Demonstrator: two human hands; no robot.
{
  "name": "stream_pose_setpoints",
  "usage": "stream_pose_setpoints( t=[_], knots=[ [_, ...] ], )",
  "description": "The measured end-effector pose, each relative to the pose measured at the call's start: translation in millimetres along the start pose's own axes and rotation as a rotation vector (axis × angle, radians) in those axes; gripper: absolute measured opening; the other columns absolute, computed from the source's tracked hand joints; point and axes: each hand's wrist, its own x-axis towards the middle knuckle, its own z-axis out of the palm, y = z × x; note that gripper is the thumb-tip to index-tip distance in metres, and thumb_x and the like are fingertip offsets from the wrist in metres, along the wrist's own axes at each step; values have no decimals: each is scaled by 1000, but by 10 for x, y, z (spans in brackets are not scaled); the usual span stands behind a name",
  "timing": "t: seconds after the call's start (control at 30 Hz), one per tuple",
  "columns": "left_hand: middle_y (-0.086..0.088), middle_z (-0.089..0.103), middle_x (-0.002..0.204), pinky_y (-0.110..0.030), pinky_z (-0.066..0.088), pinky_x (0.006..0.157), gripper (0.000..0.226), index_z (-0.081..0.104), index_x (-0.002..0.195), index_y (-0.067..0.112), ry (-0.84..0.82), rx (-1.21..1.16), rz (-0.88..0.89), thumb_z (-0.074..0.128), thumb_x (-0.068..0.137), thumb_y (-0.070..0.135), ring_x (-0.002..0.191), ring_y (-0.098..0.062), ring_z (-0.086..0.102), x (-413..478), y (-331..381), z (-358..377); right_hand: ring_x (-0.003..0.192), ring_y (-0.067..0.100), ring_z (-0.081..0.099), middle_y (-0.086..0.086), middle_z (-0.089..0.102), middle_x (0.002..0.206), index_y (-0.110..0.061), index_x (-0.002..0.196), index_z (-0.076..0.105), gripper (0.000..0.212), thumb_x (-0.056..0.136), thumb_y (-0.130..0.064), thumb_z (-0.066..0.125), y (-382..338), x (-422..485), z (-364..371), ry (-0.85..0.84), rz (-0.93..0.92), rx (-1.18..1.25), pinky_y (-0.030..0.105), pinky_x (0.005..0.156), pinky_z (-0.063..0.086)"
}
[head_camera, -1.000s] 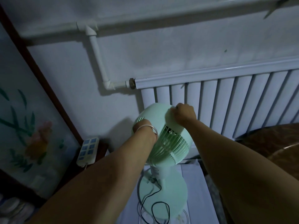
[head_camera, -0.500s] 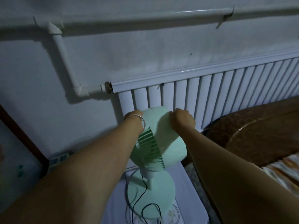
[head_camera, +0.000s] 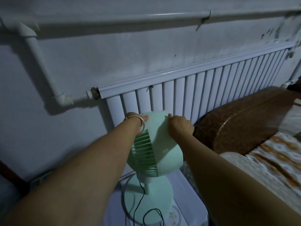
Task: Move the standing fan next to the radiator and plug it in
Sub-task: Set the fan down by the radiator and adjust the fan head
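A mint-green standing fan stands upright on a white surface, just in front of the left end of the white ribbed radiator. My left hand, with a bangle at the wrist, grips the left side of the fan head. My right hand grips the top right of the head. The fan's black cord lies loose in loops over its round base; the plug is out of sight.
A white pipe runs down the wall into the radiator's left end. A white power strip lies low at the left, partly behind my arm. A brown headboard and patterned bedding fill the right.
The fan head has turned so its grille faces left, and both hands moved with it. The view has swung right, showing more radiator and bed and less of the left wall panel.
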Motion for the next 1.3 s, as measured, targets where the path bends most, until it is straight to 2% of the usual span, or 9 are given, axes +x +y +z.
stream_pose_setpoints(
  t=[0.23,0.4,0.63,0.8,1.07,1.3],
  knots=[
    [-21,53,137,-36,44,101,61,47,131,-5,9,202,51,63,87,34,124,-35,52,46,81,130,113,36,58,18,62,122,-3,118,62,58,102,-38,19,170,19,31,5,48,68,41,92,46],
    [-20,56,132,-36,47,97,60,50,129,-3,40,260,69,63,86,36,120,-35,55,44,108,162,113,36,58,18,62,122,-2,119,61,58,103,-38,18,204,27,19,1,58,96,40,91,46],
    [-21,56,132,-36,46,97,60,49,128,-5,30,229,85,65,85,34,120,-36,54,35,97,137,111,35,59,17,63,120,-3,116,63,56,103,-35,19,189,-15,67,19,76,113,41,91,46],
    [-20,56,131,-35,47,94,59,49,128,-5,-5,202,105,67,84,30,118,-36,55,13,86,112,108,34,61,17,65,116,-2,113,64,55,103,-33,20,186,-83,74,43,89,130,38,86,47],
    [-21,52,135,-38,46,98,63,45,132,-4,-54,217,133,66,84,32,122,-36,52,49,67,95,102,33,63,17,66,111,-1,110,64,53,103,-31,21,185,-148,68,57,112,156,34,77,46],
    [-20,51,136,-38,46,98,66,44,133,-3,-40,301,173,62,86,40,122,-36,52,118,40,47,103,33,62,18,65,110,-1,108,65,57,101,-38,21,156,-107,89,31,147,225,41,88,49]
  ],
)
